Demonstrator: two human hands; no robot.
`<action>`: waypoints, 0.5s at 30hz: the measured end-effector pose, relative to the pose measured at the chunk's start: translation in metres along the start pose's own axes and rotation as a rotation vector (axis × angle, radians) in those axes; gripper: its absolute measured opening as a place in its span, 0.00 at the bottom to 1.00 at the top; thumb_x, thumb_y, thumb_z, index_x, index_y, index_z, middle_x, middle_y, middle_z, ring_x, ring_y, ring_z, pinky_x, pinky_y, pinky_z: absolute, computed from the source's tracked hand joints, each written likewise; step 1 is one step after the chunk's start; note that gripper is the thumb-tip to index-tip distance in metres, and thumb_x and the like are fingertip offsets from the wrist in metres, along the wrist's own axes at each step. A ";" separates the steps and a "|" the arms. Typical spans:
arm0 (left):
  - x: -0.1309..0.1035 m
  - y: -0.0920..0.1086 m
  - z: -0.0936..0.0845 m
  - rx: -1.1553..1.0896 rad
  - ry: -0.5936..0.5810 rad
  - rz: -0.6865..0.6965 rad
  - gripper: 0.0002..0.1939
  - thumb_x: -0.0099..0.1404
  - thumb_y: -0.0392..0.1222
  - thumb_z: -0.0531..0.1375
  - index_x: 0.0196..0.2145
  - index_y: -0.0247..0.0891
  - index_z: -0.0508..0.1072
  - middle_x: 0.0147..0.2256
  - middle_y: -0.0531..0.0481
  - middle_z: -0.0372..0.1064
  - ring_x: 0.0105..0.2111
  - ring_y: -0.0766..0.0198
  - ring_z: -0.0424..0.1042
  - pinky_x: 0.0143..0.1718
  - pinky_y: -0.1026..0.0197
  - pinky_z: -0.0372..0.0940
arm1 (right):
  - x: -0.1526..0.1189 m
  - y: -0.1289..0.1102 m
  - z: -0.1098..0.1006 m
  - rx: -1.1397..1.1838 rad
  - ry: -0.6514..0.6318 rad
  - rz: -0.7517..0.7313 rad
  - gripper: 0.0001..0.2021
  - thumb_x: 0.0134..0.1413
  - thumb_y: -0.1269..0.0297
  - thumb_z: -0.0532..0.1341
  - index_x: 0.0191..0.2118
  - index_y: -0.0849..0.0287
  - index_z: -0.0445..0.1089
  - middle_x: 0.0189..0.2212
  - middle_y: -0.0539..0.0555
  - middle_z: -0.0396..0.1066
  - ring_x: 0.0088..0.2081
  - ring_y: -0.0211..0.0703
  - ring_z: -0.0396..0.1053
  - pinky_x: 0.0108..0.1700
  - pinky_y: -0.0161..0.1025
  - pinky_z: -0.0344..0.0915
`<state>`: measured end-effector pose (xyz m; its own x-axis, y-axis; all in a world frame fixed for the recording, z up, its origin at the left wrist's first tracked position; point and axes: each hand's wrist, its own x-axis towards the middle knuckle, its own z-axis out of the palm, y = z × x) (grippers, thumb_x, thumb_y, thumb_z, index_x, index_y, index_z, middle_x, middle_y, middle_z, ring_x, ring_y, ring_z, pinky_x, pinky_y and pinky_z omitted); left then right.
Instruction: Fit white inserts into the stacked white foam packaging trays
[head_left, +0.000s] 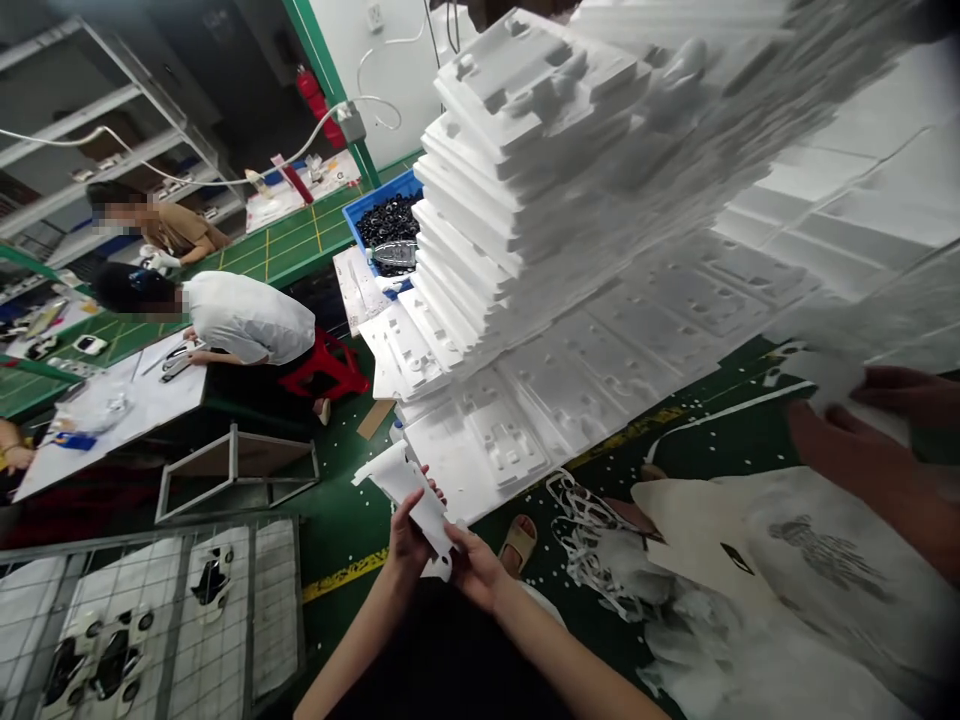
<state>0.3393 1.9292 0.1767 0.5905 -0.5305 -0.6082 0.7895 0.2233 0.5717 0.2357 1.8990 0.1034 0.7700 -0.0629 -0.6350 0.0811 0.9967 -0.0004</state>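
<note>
Both my hands hold one white moulded plastic part point(415, 497), long and curved, with a wider notched upper end. My left hand point(409, 532) is closed on its left edge, thumb across the face. Lower down, my right hand point(474, 565) grips the narrower end near a small hole. The part is tilted, its wide end up and to the left, above the floor. Just beyond it lies a row of white foam trays point(506, 430) with moulded hollows, and a tall stack of such trays point(480, 200) rises behind.
A co-worker's hands point(862, 410) hold something white at the right. Bundled white straps point(592, 540) lie below. A wire-mesh cart point(165, 600) carries toy cars at lower left. Beyond are a blue bin point(351, 212) of black parts, a red stool point(330, 365) and two seated people.
</note>
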 end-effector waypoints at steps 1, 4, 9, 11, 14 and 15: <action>0.005 0.000 -0.001 -0.007 -0.001 -0.015 0.31 0.52 0.37 0.70 0.55 0.42 0.73 0.33 0.52 0.78 0.30 0.63 0.76 0.36 0.61 0.71 | 0.004 0.000 0.001 -0.005 0.013 -0.056 0.25 0.39 0.62 0.77 0.46 0.60 0.75 0.36 0.54 0.81 0.32 0.41 0.75 0.33 0.35 0.70; 0.024 0.002 -0.007 -0.012 -0.045 -0.052 0.31 0.53 0.36 0.69 0.56 0.41 0.73 0.32 0.53 0.78 0.28 0.64 0.75 0.37 0.60 0.71 | 0.020 -0.001 0.001 -0.030 0.066 -0.181 0.24 0.34 0.64 0.79 0.42 0.61 0.76 0.35 0.54 0.81 0.31 0.40 0.74 0.32 0.34 0.68; 0.082 0.001 -0.026 0.065 -0.124 -0.233 0.28 0.55 0.39 0.68 0.54 0.35 0.74 0.38 0.47 0.80 0.36 0.56 0.79 0.47 0.55 0.71 | 0.059 -0.006 -0.004 -0.124 0.266 -0.405 0.25 0.26 0.61 0.80 0.37 0.60 0.76 0.34 0.54 0.80 0.32 0.44 0.75 0.33 0.37 0.69; 0.112 0.001 -0.039 0.143 -0.113 -0.271 0.25 0.57 0.40 0.66 0.53 0.35 0.74 0.43 0.44 0.80 0.43 0.54 0.79 0.50 0.56 0.70 | 0.081 -0.014 -0.007 -0.219 0.363 -0.542 0.25 0.26 0.57 0.79 0.34 0.60 0.75 0.32 0.55 0.79 0.33 0.46 0.75 0.35 0.39 0.70; 0.144 0.008 -0.071 0.203 -0.059 -0.281 0.20 0.63 0.44 0.63 0.53 0.39 0.73 0.49 0.45 0.78 0.47 0.57 0.78 0.50 0.58 0.70 | 0.119 -0.027 -0.009 -0.387 0.479 -0.673 0.25 0.26 0.51 0.76 0.32 0.62 0.74 0.29 0.55 0.77 0.32 0.48 0.74 0.36 0.42 0.70; 0.149 0.013 -0.085 0.219 -0.045 -0.306 0.19 0.65 0.46 0.62 0.53 0.40 0.72 0.50 0.44 0.77 0.47 0.58 0.78 0.49 0.58 0.70 | 0.132 -0.030 -0.009 -0.426 0.501 -0.692 0.25 0.27 0.50 0.75 0.32 0.62 0.74 0.28 0.55 0.77 0.32 0.48 0.73 0.36 0.43 0.71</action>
<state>0.4518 1.9225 0.0463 0.3211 -0.5819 -0.7472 0.8709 -0.1285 0.4743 0.3290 1.8615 0.0129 0.2692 -0.7147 -0.6455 0.1033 0.6878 -0.7185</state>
